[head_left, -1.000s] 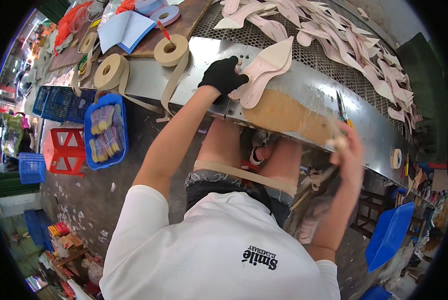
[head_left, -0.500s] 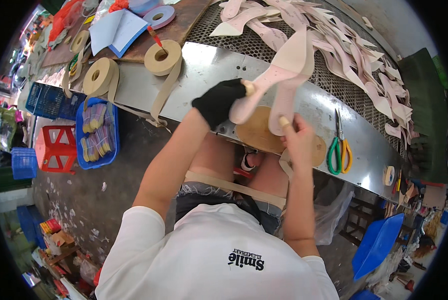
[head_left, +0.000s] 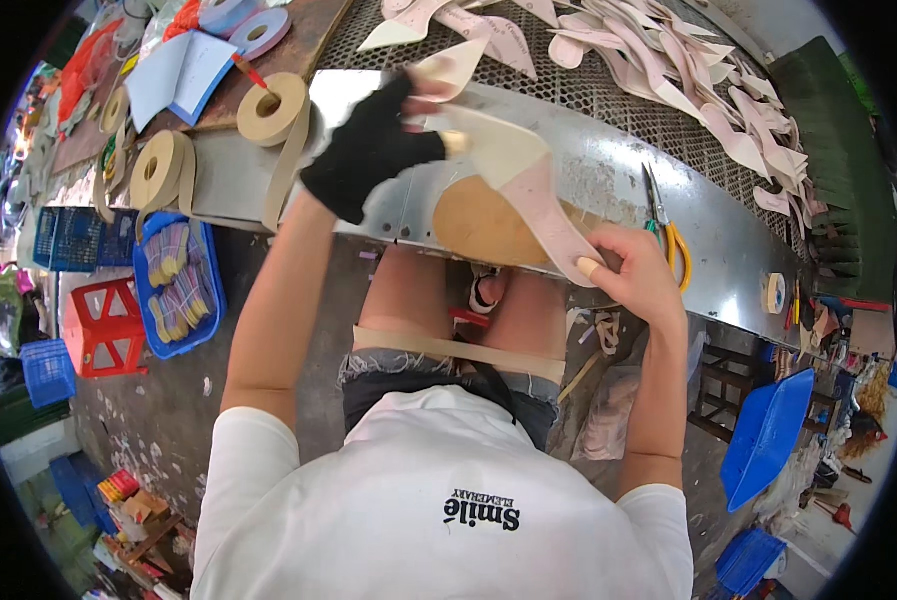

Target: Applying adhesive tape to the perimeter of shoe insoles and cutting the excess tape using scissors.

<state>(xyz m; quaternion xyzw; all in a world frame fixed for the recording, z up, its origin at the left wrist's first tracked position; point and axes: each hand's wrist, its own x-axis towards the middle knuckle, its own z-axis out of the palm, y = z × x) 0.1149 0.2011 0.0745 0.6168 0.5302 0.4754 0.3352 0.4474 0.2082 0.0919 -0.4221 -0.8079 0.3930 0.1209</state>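
Insole strip [head_left: 529, 200] stretched from 11 to 4 o'clock over bench edge [head_left: 609, 190]; gloved left hand [head_left: 369, 150] and bare right hand [head_left: 634, 275] pinched shut on ends. Risk: slipping loose, snagging scissors [head_left: 669, 235].

A small stack of flat, bright-coloured packets [head_left: 121, 487], red, yellow and blue, lies on the floor well below the red plastic stool [head_left: 99, 325], toward the lower left rim. It is too small to say whether they are boxes or booklets.
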